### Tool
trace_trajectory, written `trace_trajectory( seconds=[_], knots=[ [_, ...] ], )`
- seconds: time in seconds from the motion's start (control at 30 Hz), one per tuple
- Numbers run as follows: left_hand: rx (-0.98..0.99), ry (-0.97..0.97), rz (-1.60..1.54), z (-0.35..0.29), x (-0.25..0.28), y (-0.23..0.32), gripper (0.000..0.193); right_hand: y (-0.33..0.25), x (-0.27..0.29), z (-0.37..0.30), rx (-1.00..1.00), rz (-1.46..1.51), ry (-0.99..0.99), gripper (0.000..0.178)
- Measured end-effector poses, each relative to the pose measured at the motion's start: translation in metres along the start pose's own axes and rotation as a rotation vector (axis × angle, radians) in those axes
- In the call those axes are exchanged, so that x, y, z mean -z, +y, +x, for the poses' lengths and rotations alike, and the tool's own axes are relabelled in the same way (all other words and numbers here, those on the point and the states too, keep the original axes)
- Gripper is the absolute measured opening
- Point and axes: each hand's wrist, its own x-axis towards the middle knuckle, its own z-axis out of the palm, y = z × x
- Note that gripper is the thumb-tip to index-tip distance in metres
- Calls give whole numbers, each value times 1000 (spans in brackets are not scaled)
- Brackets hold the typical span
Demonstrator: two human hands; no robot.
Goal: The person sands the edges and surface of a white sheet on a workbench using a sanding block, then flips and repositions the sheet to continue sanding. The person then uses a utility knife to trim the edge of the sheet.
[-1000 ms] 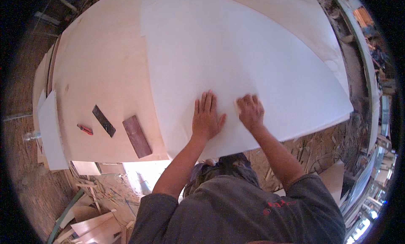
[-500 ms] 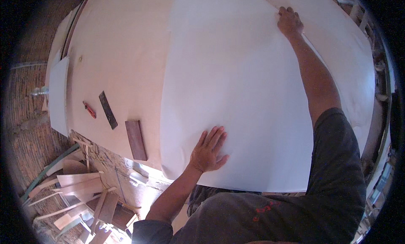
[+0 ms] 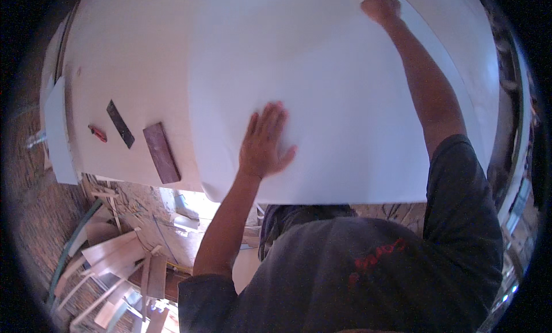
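Flat is how the left hand (image 3: 263, 140) lies, palm down and fingers spread, pressing on the near part of the big white sheet (image 3: 339, 74) and gripping nothing. Across it the right hand (image 3: 379, 2) is stretched to the far edge, at the top of the view; it rests on the sheet there, but whether its fingers curl over the edge or simply press I cannot tell. That sheet covers most of the board (image 3: 132, 62) beneath, its near edge hanging a little past the board toward the person's body, its left edge leaving a pale strip of board bare. By the look of it the step in hand is smoothing or seating the sheet onto the board, one hand pinning while the other reaches out. A next move would call for steady, even pressure so it does not slide or trap a ripple, and for keeping its edges square to the board. On the bare strip to the left lie a brown block (image 3: 161, 152), a dark strip (image 3: 120, 123) and a small red thing (image 3: 97, 133), all apart from the sheet. Below, offcuts (image 3: 109, 258) litter the floor.
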Motion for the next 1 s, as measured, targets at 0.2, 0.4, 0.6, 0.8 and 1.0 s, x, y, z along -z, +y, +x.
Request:
trace_trajectory(
  seconds=[0.2,0.4,0.6,0.8,1.0],
  knots=[
    [-95,116,156,5,-7,4,80,-30,27,-236,36,-49,-225,27],
    [-100,242,190,-9,-21,-8,75,-85,78,-509,108,98,-361,32],
    [-201,319,22,-108,-58,45,65,-24,38,-722,-745,544,-477,36],
    [329,347,-514,-216,-76,97,38,66,22,-745,-1072,1641,-160,40],
    [910,516,-1251,-212,-115,63,43,89,66,-640,-974,1835,-401,47]
  ],
)
